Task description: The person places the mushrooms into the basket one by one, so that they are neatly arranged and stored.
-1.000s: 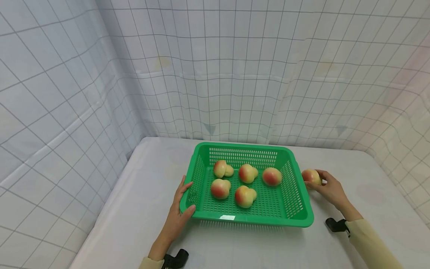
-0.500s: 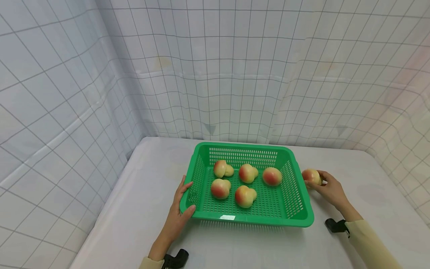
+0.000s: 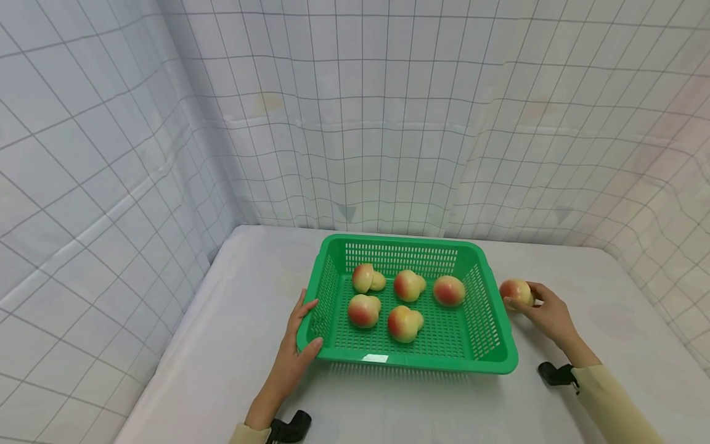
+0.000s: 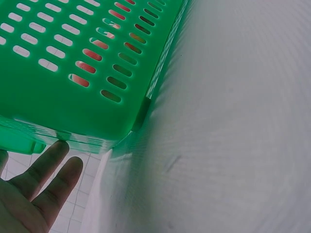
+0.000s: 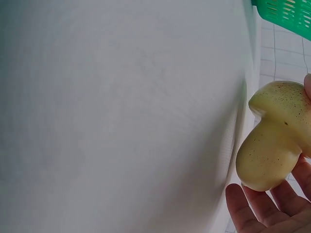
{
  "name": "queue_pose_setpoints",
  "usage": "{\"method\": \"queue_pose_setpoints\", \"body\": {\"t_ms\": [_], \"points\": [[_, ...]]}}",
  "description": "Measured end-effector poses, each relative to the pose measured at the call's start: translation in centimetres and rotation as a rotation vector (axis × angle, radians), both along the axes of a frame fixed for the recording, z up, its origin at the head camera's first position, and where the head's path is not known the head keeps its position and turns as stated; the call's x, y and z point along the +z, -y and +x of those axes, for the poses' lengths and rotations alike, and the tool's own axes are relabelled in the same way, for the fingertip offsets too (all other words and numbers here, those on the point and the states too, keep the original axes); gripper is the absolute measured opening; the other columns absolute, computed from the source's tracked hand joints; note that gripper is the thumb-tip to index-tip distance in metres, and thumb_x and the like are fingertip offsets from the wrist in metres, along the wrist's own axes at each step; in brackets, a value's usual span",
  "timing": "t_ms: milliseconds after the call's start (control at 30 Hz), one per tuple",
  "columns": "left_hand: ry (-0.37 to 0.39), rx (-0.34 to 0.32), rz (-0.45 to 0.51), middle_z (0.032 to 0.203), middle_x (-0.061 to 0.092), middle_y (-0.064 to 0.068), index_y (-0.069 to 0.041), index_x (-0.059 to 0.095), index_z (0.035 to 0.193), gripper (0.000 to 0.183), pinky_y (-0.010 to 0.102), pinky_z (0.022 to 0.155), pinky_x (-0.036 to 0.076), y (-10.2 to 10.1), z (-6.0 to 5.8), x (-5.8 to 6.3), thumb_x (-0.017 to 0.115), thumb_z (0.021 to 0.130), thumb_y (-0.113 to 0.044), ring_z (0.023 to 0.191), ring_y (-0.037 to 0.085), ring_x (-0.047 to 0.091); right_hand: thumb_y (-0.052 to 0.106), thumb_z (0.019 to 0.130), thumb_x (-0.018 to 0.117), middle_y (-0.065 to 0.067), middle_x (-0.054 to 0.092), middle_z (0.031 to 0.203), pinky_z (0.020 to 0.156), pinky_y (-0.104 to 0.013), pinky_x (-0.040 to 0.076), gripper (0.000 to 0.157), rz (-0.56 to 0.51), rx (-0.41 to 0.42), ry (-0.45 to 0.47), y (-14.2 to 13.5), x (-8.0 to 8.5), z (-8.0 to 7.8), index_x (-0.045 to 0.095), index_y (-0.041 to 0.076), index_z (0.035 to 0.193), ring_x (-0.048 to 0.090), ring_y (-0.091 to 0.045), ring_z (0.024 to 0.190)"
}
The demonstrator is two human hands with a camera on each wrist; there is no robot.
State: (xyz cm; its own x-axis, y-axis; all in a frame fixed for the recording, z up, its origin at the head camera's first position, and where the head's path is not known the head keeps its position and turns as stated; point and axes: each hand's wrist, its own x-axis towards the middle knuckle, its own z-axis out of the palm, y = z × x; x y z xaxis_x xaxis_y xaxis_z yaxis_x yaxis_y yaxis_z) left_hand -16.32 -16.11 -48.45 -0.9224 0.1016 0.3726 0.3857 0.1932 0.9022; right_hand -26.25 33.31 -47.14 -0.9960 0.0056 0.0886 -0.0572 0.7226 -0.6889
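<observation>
In the head view, a green slotted plastic basket (image 3: 416, 365) stands on the white-covered table. My left hand (image 3: 293, 354) grips its left near corner, thumb and a fingertip over the rim; two other fingers (image 4: 57, 187) stretch along the outside in the left wrist view. Just right of the basket, my right hand (image 3: 546, 314) holds a red-and-yellow toy mushroom (image 3: 514, 292) between thumb and fingers. Its pale rounded stem (image 5: 267, 158) points toward the palm in the right wrist view. Several like mushrooms (image 3: 405, 324) lie apart inside the basket, one (image 3: 448, 291) showing only its cap.
A white tablecloth (image 3: 222, 345) covers the table. White grid-patterned curtains (image 3: 355, 123) hang behind and on both sides. Black wrist devices (image 3: 291, 427) are strapped on both wrists, below beige sleeves.
The right hand and its mushroom have shifted very slightly to the right, away from the basket's rim. The left hand, the basket and the mushrooms inside stay put.
</observation>
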Motion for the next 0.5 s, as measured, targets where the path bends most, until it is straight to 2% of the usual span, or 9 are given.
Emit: {"method": "queue_pose_setpoints", "body": {"t_ms": [300, 500], "points": [[0.0, 0.006, -0.007, 0.158, 0.003, -0.001, -0.02, 0.031, 0.148, 0.061, 0.062, 0.102, 0.013, -0.02, 0.01, 0.07, 0.051, 0.091, -0.007, 0.142, 0.024, 0.002, 0.047, 0.088, 0.063, -0.025, 0.05, 0.121, 0.071, -0.038, 0.042, 0.073, -0.002, -0.025, -0.014, -0.25, -0.07, 0.37, 0.043, -0.007, 0.133, 0.048, -0.039, 0.104], [-0.009, -0.006, -0.019, 0.158, 0.002, 0.002, -0.018, 0.03, 0.148, 0.062, 0.063, 0.102, 0.013, -0.02, 0.08, 0.23, 0.052, 0.091, -0.006, 0.142, 0.027, 0.002, 0.046, 0.088, 0.063, -0.026, 0.05, 0.121, 0.075, -0.045, 0.043, 0.073, 0.004, -0.042, -0.043, -0.51, -0.05, 0.6, 0.044, -0.008, 0.132, 0.048, -0.041, 0.105]]}}
